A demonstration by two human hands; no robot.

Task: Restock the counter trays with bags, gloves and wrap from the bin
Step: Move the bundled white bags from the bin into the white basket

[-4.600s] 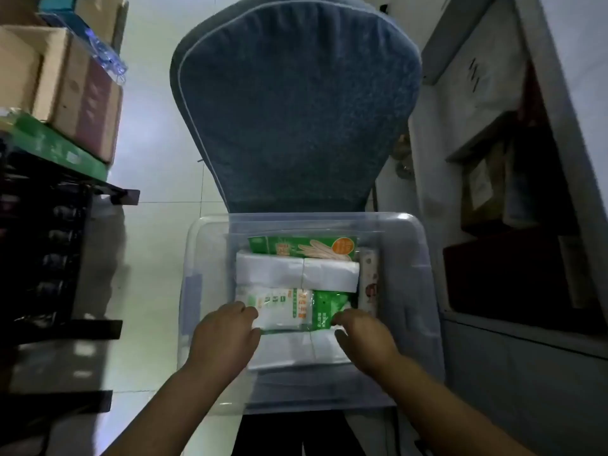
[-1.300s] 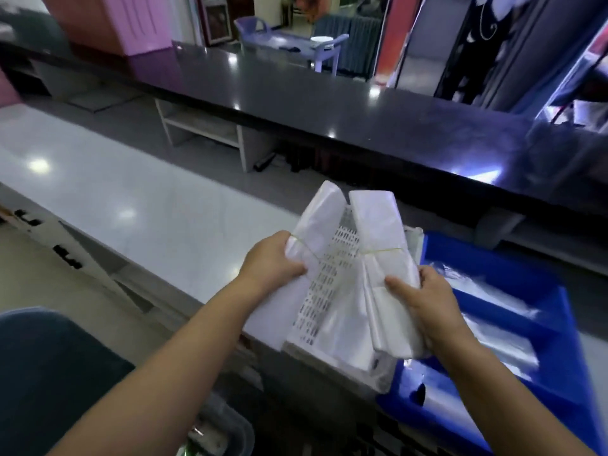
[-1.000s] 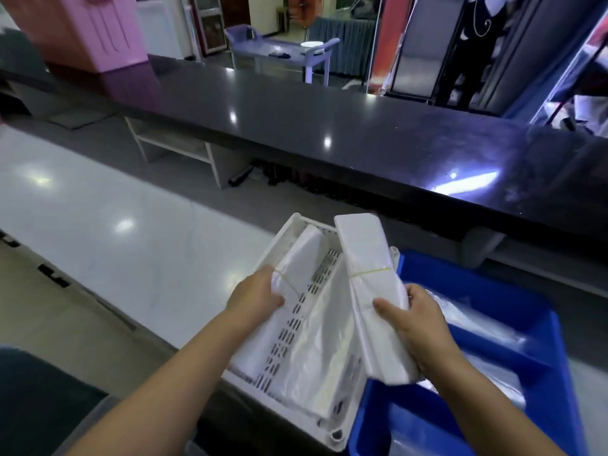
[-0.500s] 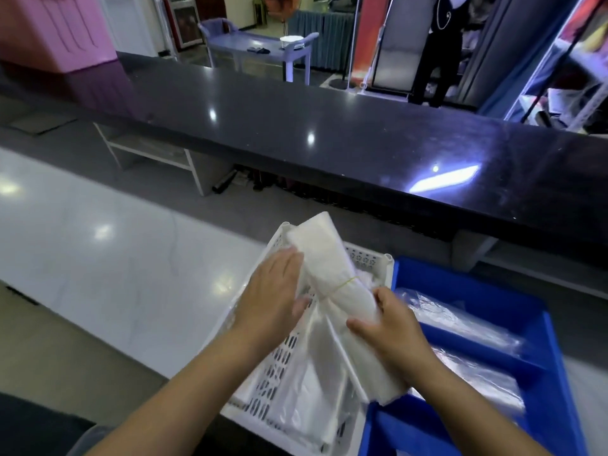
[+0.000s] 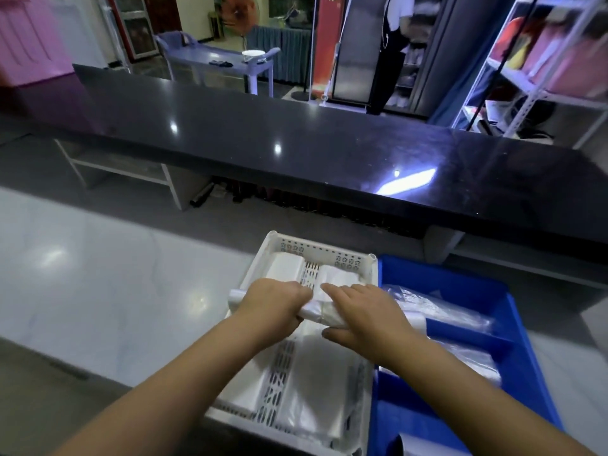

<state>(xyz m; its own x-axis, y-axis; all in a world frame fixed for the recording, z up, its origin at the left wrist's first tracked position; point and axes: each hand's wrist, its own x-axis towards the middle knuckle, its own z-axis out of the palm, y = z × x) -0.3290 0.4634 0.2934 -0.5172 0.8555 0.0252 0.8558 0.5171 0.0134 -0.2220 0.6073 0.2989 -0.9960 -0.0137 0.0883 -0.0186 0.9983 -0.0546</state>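
Observation:
A white perforated tray (image 5: 324,250) sits on the pale counter, holding folded white plastic bags (image 5: 284,266) at its far end and flat clear bags nearer me. Over the middle of the tray, my left hand (image 5: 273,302) and my right hand (image 5: 358,312) both grip one rolled bundle of white bags (image 5: 317,312), held crosswise with its left end (image 5: 236,295) past the tray's rim. A blue tray (image 5: 513,311) stands touching the white tray on the right, with clear wrapped packs (image 5: 437,304) inside.
A long black raised counter (image 5: 296,146) runs across behind the trays. The pale counter top (image 5: 98,291) stretches to the left. Beyond are a plastic table, a person in an apron and metal shelving at the far right.
I carried two bag bundles from the bin to the white tray. One bundle now lies in the tray's far end. Both hands have turned the other bundle crosswise and lowered it.

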